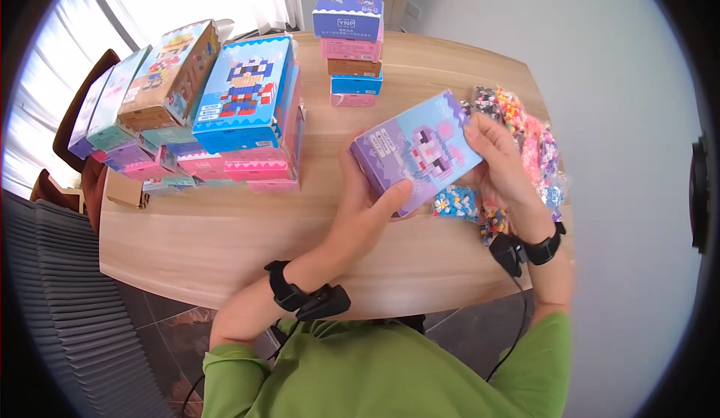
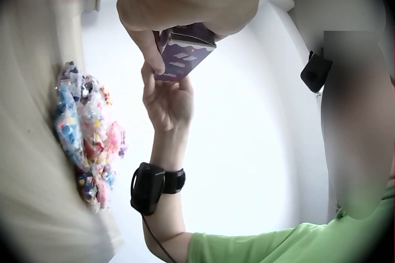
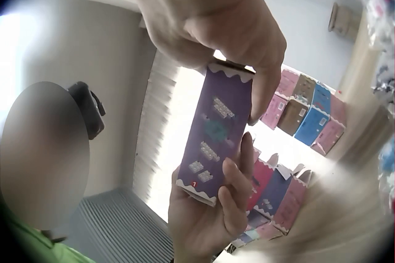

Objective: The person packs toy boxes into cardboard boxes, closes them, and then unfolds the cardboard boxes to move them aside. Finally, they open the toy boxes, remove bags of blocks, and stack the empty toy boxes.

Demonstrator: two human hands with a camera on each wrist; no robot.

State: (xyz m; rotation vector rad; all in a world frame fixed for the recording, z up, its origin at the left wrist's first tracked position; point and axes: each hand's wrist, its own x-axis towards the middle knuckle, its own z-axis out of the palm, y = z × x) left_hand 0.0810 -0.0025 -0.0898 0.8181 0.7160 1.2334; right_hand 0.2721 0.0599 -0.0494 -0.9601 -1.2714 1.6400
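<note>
A purple and light-blue box [image 1: 420, 151] with a pixel figure on its front is held tilted above the table. The left hand [image 1: 367, 193] grips its lower left side, thumb across the front face. At the upper right end, the right hand [image 1: 499, 155] pinches the box edge between thumb and fingers. In the right wrist view the purple narrow side [image 3: 216, 130] faces the camera, with the left hand [image 3: 207, 220] below and the right hand [image 3: 228, 22] above. The left wrist view shows the box [image 2: 185, 53] between both hands.
Stacked boxes [image 1: 244, 95] stand on the left of the wooden table [image 1: 225, 238]. Another stack [image 1: 349, 13] rises at the back middle. Bags of colourful small pieces [image 1: 525, 140] lie at the right, with a blue bag [image 1: 456, 202] just beyond the held box.
</note>
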